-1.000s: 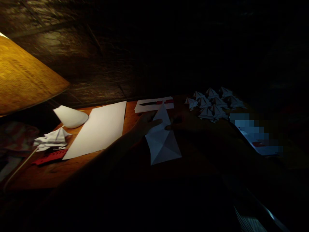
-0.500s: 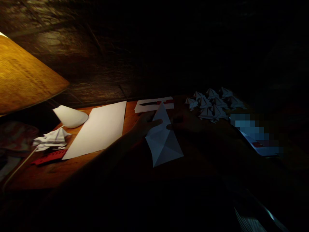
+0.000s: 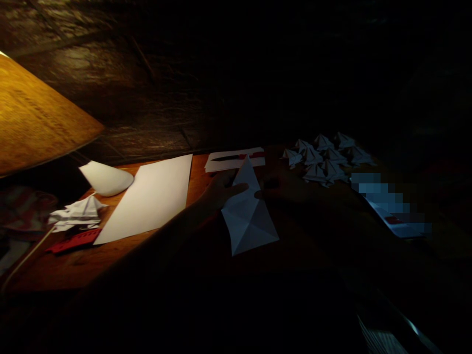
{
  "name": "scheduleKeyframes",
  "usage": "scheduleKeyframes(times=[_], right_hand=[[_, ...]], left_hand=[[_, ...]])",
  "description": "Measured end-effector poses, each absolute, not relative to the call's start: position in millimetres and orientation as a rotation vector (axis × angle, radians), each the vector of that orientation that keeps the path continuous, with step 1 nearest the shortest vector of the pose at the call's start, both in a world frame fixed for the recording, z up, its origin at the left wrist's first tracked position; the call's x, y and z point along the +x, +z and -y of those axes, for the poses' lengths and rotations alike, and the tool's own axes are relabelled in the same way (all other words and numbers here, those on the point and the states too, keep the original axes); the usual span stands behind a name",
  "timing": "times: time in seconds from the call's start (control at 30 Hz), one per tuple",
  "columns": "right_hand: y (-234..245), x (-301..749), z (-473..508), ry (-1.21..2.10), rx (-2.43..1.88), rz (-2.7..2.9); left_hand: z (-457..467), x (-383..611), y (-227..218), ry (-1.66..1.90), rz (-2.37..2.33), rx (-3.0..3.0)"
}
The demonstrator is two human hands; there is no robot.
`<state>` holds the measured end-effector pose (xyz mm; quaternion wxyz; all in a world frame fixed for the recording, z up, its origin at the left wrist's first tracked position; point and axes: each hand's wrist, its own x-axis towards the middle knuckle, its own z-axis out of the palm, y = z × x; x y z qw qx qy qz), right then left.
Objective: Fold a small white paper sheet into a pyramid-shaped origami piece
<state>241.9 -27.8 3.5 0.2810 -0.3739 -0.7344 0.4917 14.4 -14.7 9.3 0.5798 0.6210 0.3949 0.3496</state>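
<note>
- The folded paper (image 3: 252, 219) is between the two hands at mid-view, over the table; whether it touches the wood is too dark to tell.
- Its narrow tip points away from the wearer, toward the wall, and its long axis runs nearly straight away from the body, the wider end nearest.
- The left hand (image 3: 221, 191) grips its left edge, thumb flat on top; the right hand (image 3: 285, 187) pinches the right edge, mostly in shadow.
- The paper is white, thin and kite-like, with creases meeting in the wider part.
- Beyond its tip, a red-handled knife (image 3: 226, 158) with a dark blade lies across a paper stack (image 3: 214, 165).
- To the right, folded paper figures (image 3: 311, 156) with sharp peaks sit clustered.
- To the left lie a smooth blank sheet (image 3: 151, 196), a crumpled-looking folded piece (image 3: 79, 211) and a red notched strip (image 3: 75, 241).
- The table (image 3: 55, 273) is reddish-brown wood; behind it rises a rough, dim wall (image 3: 147, 88), lit warmly at left.
</note>
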Motion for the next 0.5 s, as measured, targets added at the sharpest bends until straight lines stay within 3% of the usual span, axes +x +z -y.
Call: scheduleKeyframes(times=[0.5], right_hand=[[5.2,241.7,30.7,1.235,-1.027,1.992]], left_hand=[[17.0,15.6,11.8,0.828,-0.973,1.423]])
